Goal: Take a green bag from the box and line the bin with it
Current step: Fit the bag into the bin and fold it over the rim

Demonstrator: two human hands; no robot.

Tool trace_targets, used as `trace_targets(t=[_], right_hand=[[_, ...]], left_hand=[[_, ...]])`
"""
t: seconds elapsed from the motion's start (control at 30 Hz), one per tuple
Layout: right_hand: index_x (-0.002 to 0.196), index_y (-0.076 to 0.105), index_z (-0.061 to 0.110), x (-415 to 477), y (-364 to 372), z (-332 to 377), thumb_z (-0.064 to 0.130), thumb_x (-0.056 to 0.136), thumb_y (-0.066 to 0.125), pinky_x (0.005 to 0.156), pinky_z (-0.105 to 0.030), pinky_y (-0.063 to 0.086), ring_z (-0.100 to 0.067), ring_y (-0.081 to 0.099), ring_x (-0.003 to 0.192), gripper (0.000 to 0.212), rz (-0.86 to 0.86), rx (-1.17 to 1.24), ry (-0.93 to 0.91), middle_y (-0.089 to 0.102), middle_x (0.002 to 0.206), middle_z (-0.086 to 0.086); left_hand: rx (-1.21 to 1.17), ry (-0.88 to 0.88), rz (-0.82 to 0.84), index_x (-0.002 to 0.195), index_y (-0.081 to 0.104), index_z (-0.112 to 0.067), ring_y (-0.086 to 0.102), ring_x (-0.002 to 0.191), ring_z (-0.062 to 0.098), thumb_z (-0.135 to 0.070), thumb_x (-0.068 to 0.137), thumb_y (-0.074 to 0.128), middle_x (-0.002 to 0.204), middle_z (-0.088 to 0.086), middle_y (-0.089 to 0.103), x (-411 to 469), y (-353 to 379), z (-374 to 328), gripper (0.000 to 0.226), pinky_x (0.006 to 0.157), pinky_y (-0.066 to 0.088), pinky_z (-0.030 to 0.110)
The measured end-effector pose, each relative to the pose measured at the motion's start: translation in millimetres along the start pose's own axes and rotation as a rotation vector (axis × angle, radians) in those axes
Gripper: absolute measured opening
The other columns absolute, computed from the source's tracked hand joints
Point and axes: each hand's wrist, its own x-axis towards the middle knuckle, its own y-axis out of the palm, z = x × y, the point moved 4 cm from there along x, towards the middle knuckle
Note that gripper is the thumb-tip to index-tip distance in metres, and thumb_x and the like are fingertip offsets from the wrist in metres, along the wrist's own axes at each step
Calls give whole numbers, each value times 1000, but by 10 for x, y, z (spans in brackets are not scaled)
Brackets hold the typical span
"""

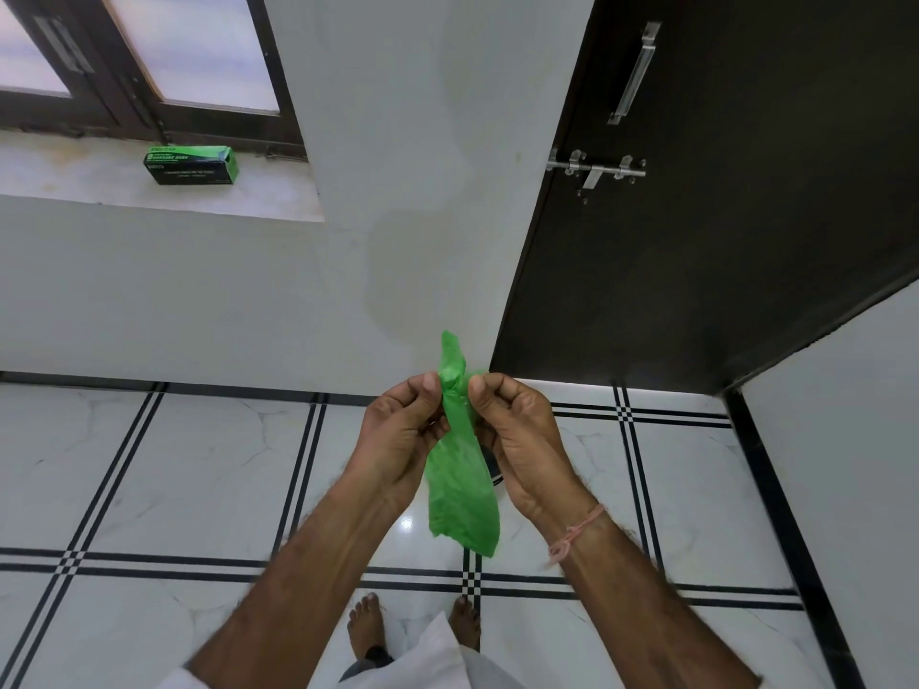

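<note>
A crumpled green bag (460, 484) hangs folded between both hands at the middle of the head view. My left hand (400, 435) pinches its upper part from the left. My right hand (517, 440) pinches the same spot from the right, thumb and fingers closed on the plastic. The bag's top end sticks up above the fingers and its lower part dangles below the palms. The green and black bag box (191, 165) lies on the window sill at the upper left, far from both hands. A small dark sliver behind my right hand may be the bin; it is mostly hidden.
A dark door (721, 216) with a metal latch (597, 169) and handle stands at the right. White wall ahead, window (149, 57) at the upper left. White floor tiles with black stripes (174, 489) lie below, and my bare feet (365, 624) show at the bottom.
</note>
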Motion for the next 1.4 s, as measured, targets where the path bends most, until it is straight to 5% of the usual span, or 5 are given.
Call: trace_targets(t=[0.3,0.47,0.7,0.9,1.4], right_hand=[[103,74,2,31,-25,8,22,79,81,95,-50,58,-32,71,96,32,-43,-125,-95,76,101,-18],[102,75,3,42,-79,11,13,92,71,83,-37,62,-23,73,89,15,-72,-67,-86,77,98,-15],[121,69,-4,22,-88,51,16,99,63,80,-30,62,-19,76,93,30,-31,-21,-46,78,107,-15],[99,75,8,2,-88,-3,26,81,81,85,-42,61,-30,71,92,25,-45,-134,-118,75,96,-16],[124,70,1,-44,-141,11,21,101,61,79,-35,64,-23,76,95,32,-103,68,66,79,107,-12]], left_hand=[[78,104,-20,101,70,8,74,71,17,-5,95,63,83,13,77,-76,168,-63,15,63,59,25],[37,35,-8,109,67,13,71,77,23,-18,88,68,91,19,74,-56,198,-6,38,76,63,35],[22,1,-8,93,73,-2,68,82,21,-23,85,69,87,11,75,-25,146,12,23,95,55,42],[101,80,-43,88,72,0,70,69,19,-11,93,69,83,16,75,-89,210,-7,12,62,59,29],[39,-12,-50,91,71,-2,67,69,14,-13,99,58,77,8,73,-103,199,48,19,69,61,24]])
